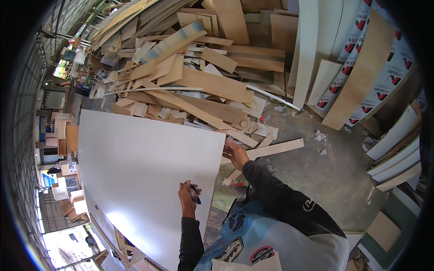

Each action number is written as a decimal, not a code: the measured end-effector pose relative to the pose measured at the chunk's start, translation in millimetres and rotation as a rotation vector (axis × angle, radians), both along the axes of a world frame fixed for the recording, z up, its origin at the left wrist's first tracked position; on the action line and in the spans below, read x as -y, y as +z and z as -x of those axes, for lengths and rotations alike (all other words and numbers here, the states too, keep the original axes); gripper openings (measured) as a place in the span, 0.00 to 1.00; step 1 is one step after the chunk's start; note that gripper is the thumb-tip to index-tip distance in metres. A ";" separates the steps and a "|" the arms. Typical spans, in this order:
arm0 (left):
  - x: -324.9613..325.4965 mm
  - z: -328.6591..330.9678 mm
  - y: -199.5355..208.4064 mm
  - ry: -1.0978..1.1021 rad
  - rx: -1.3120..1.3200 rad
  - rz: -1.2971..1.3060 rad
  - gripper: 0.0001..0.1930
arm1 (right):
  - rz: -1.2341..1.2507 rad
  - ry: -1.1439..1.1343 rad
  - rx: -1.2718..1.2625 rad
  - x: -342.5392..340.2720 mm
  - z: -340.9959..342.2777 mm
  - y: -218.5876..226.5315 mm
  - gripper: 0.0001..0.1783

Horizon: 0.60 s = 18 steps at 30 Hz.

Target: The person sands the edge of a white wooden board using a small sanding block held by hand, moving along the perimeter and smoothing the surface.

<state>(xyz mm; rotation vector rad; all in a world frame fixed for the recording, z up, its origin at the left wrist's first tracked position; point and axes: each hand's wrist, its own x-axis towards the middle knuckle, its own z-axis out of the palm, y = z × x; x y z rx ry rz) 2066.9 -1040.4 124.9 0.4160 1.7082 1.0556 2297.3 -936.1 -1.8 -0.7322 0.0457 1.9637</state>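
A large white board [149,153] with a smooth, shiny face lies in front of me. Above its right part, my left hand [187,198] is closed around a small blue-and-dark tool [197,194], slim like a cutter or a pen; its exact kind is not clear. At the far right corner of the board, my right hand [236,155] has its fingers curled against the edge, apparently gripping it. The undersides of those fingers are hidden.
Loose wood offcuts [199,83] are heaped beyond the board. A pale wooden strip [275,150] lies just right of my right hand. Tall panels [361,67] lean at the far right, with more boards [398,158] stacked nearer. Scraps litter the concrete floor [337,176].
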 end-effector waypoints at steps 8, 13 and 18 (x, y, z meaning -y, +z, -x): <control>17.7 8.5 -11.4 -0.128 -0.011 -0.007 0.10 | 0.042 -0.229 -0.101 1.5 42.9 -20.7 0.05; 0.3 -7.2 -7.5 -0.200 -0.106 0.052 0.09 | 0.247 -0.233 0.109 -23.1 36.9 -80.1 0.04; 10.7 0.5 -10.8 -0.171 -0.104 0.015 0.09 | 0.223 -0.336 0.207 -38.9 13.6 -60.1 0.10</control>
